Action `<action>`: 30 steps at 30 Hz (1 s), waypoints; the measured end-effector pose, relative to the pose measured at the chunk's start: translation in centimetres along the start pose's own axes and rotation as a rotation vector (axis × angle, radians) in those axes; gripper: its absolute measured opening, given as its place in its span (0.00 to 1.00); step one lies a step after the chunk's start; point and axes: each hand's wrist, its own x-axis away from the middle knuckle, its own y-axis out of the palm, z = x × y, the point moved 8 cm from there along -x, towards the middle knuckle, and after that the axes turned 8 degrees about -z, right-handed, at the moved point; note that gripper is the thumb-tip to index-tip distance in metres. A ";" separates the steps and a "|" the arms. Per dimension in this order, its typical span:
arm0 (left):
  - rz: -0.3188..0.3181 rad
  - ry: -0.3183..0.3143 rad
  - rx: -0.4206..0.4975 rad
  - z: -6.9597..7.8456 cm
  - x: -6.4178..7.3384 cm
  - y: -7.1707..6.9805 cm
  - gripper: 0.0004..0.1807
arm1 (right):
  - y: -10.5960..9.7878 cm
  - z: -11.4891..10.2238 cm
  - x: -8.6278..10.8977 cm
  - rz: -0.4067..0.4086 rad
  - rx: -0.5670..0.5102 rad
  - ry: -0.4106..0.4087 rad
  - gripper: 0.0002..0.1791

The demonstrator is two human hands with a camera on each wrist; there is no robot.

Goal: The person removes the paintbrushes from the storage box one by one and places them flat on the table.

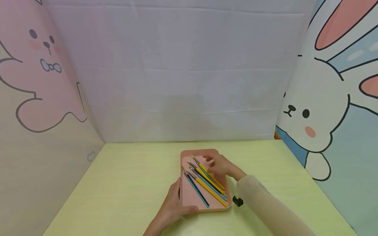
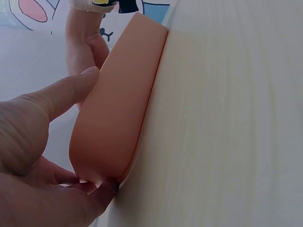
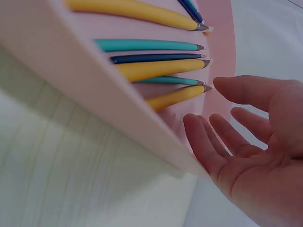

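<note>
Left-hand grip: left hand (image 1: pixel 172 205) clasps the near-left corner of a shallow pink rectangular tray (image 1: pixel 187 198) with rounded corners; thumb along the near rim, fingers against the left wall, a fingertip tucked by the bottom edge.
Right-hand grip: right hand (image 1: pixel 220 164) holds nothing; fingers loosely bent, wide gap to the thumb, hand over the tray's far-right part. Thumb tip just beside the brush tips; contact, can't tell.
Brushes: slim paintbrushes with yellow handles (image 3: pixel 142 11), teal handles (image 3: pixel 147 45) and navy handles (image 3: pixel 156 58), all in the tray, lying diagonally. Bristles point far-left, handle ends near-right. Several overlap; exact count unclear.
Tray spot: on the pale yellow-green wood-grain table (image 1: pixel 133 180), a bit right of centre.
Risk, brushes: closely packed, so a pinch at one could probably drag or roll its neighbours; cause would be fingers closing on two handles at once.
Risk, tray: if the left hand lifts its corner, tray may tilt and brushes slide.
Risk, sleeve: cream sleeve (image 1: pixel 271 203) on the right arm could brush the right wall and nudge the tray.
Black bit: small black piece (image 1: pixel 237 201) by tray's near-right corner; worn or loose, can't tell.
Backdrop: whitish sheet (image 1: pixel 189 65) behind; rabbit-print panel (image 1: pixel 322 114) at right.
</note>
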 end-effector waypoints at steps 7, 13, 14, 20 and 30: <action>0.005 0.001 -0.015 -0.1 0.0 -0.1 0.73 | 0.6 -0.5 -0.4 -0.016 0.088 0.011 0.32; 0.006 -0.010 -0.018 -0.1 -0.1 -0.1 0.73 | 1.0 -0.4 -0.6 -0.044 0.111 0.036 0.30; 0.006 -0.011 -0.017 -0.1 -0.1 -0.1 0.74 | 1.1 -0.3 -0.6 -0.054 0.114 0.044 0.30; 0.003 -0.003 -0.014 -0.2 -0.2 -0.1 0.74 | 1.2 -0.5 -1.0 -0.109 0.172 0.063 0.31; 0.005 -0.017 -0.021 -0.3 -0.2 -0.1 0.74 | 1.2 -0.7 -1.7 -0.131 0.246 0.141 0.29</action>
